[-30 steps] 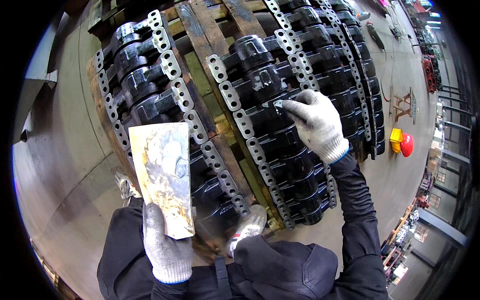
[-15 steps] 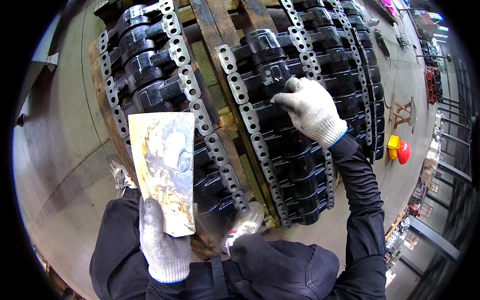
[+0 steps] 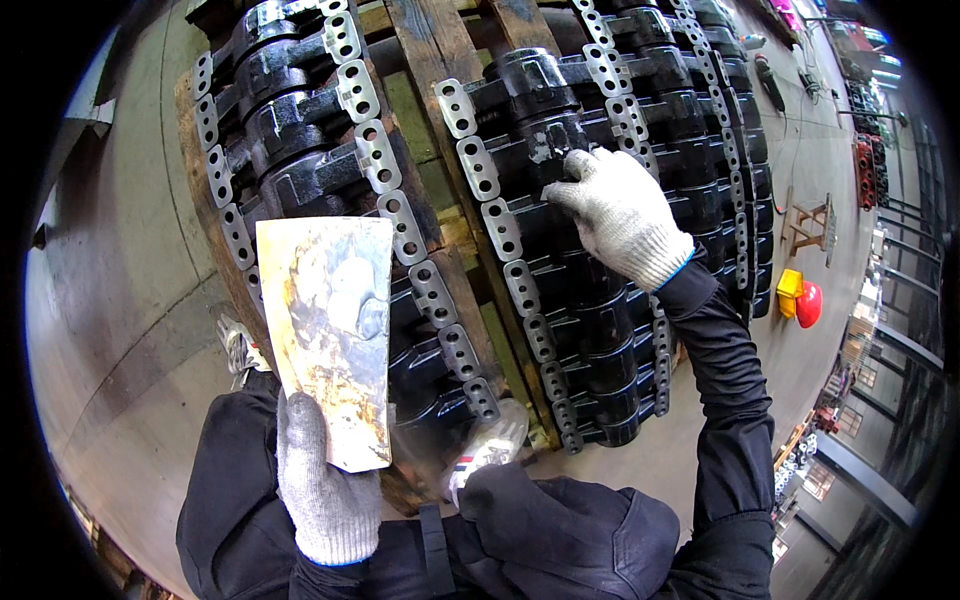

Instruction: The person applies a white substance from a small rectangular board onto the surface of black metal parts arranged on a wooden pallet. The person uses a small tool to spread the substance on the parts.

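Observation:
My left hand [image 3: 328, 500], in a white knit glove, is closed on the lower end of a flat, pale board [image 3: 325, 340]. Grey and yellow-brown paste is smeared over its face. To the right, my right hand [image 3: 622, 212], also gloved, reaches over a row of glossy black metal castings [image 3: 535, 85]. Its fingers are curled together close to one casting; what they hold, if anything, I cannot make out. Just above the fingertips, a whitish patch [image 3: 550, 142] marks the black surface. Bare steel plates with round holes [image 3: 478, 168] line the row's sides.
Another row of black castings [image 3: 285, 130] lies left, beyond the board. Wooden pallet planks [image 3: 430, 45] run beneath and between the rows. My shoes [image 3: 490, 445] stand close to the near ends. Farther right are a yellow and red object [image 3: 808, 303] and a small wooden stand [image 3: 812, 230].
The view has shifted slightly. My right hand has moved a little over the casting, its fingers still curled. My left hand keeps the board in nearly the same place.

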`<control>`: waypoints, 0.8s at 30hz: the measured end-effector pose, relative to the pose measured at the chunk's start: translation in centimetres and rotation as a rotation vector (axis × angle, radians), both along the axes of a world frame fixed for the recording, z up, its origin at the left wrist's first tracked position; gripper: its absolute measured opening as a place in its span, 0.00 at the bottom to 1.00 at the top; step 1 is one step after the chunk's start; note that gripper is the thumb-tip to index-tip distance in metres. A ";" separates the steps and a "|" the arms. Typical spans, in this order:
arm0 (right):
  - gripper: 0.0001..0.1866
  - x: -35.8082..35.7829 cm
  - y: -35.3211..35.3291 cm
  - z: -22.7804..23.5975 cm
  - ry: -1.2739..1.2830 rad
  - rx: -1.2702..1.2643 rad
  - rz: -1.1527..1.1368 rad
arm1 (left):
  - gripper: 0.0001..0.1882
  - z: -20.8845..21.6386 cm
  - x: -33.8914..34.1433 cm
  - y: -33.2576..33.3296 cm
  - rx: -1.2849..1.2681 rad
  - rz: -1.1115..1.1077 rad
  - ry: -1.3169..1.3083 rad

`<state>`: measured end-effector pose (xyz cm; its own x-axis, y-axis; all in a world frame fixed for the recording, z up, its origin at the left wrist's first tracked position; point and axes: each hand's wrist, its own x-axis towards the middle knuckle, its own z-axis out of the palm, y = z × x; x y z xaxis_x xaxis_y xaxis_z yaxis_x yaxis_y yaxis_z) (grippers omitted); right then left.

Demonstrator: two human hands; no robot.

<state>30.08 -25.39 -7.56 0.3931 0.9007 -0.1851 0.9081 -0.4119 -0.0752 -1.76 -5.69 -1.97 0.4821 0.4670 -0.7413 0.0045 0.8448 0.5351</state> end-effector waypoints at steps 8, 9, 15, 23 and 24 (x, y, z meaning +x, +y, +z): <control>0.13 0.0 0.5 0.5 -0.008 -0.064 0.010 | 0.29 0.1 0.2 0.0 -0.004 -0.006 0.012; 0.13 0.0 0.4 0.6 -0.005 -0.062 0.010 | 0.29 0.2 0.2 0.0 -0.003 -0.005 0.011; 0.14 -0.1 0.3 0.8 0.001 -0.063 -0.008 | 0.29 0.0 0.1 0.0 -0.006 -0.001 0.007; 0.17 0.0 -0.1 1.1 -0.012 -0.057 -0.002 | 0.29 0.0 0.1 0.0 0.003 -0.005 0.027; 0.17 0.1 -0.2 1.1 -0.012 -0.055 -0.003 | 0.29 0.0 0.1 0.1 -0.001 -0.004 0.025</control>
<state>30.13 -25.59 -6.45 0.3980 0.8883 -0.2292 0.9077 -0.4175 -0.0416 -1.67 -5.64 -1.93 0.4655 0.4645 -0.7534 0.0207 0.8453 0.5339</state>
